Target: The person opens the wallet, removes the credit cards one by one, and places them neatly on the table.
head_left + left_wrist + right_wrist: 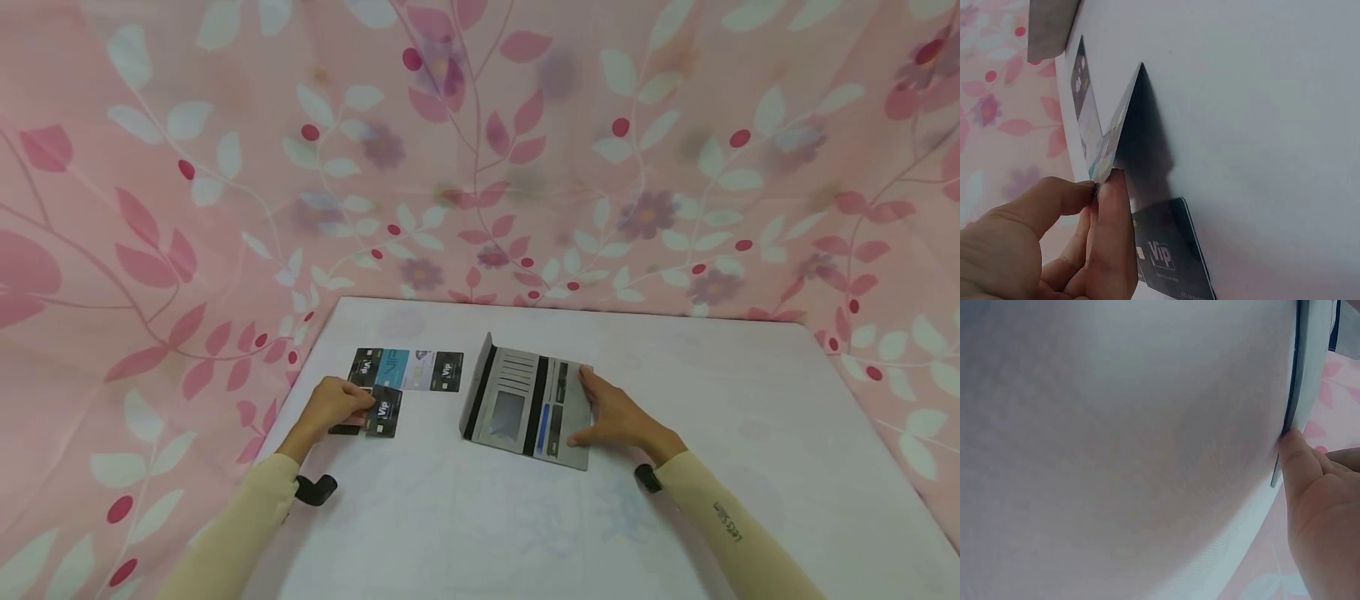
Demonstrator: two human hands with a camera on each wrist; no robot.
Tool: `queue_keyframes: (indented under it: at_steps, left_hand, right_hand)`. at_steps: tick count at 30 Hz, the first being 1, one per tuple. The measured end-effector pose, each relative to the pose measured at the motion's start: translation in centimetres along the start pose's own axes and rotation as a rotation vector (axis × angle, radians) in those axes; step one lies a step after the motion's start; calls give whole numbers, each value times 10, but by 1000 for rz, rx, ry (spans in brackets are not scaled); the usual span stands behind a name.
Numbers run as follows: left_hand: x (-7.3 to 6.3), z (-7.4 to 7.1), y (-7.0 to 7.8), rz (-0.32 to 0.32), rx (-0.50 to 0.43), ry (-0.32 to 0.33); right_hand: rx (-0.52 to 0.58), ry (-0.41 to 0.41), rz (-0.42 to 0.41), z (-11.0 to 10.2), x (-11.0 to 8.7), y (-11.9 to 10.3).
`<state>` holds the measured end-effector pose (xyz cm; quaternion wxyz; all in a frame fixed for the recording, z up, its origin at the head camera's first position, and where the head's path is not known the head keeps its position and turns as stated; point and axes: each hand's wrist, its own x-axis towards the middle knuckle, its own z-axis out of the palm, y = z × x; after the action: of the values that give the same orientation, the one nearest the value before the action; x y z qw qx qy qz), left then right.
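On the white table (675, 517), toward its left side, my left hand (335, 407) pinches a black Vip card (384, 411) between thumb and fingers; the left wrist view shows it tilted up, its far corner raised from the surface. Below the pinch in that same view, a dark Vip card (1169, 250) lies flat. Just beyond my left hand, four cards form a row, touching or nearly so: a dark one (366, 363) on the left, partly covered at its near end, then a blue one (393, 365), a pale one (418, 371) and another black Vip card at the right end (447, 372). To the right of the cards, a little apart from them, a grey wallet (527, 400) lies opened out, its left flap (477, 387) standing up. It has stacked slots and a clear window (504, 415) on one half, and a blue strip (543, 428) beside dark pieces on the other. My right hand (621, 418) grips the wallet's right edge, thumb on the near part and fingers farther up. Pale sleeves (712, 512) cover both my arms, and a pink floral cloth (480, 150) hangs behind the table.
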<state>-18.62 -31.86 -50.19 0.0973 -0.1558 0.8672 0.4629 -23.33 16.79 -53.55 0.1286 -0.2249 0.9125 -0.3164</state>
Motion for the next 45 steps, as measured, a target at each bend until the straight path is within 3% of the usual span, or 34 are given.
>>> queue_keyframes:
  at_steps: [12,24,32,35,40,42,45]
  left_hand:
    - [-1,5,1,12,206,26]
    - [-4,10,11,120,404,60]
    - [-7,15,19,129,524,63]
    - [-7,12,19,140,551,69]
    - [-7,-1,14,181,665,186]
    - [-7,-8,12,170,719,223]
    - [-10,-15,9,129,764,210]
  right_hand:
    - [6,-1,2,-1,-2,2]
    - [22,13,-2,-1,-3,2]
    - [36,9,10,-1,-3,1]
    - [41,3,9,-2,-3,0]
    - [35,-1,7,-2,-2,-1]
    - [36,0,-2,-2,-2,-1]
    - [45,3,-10,-2,-2,-1]
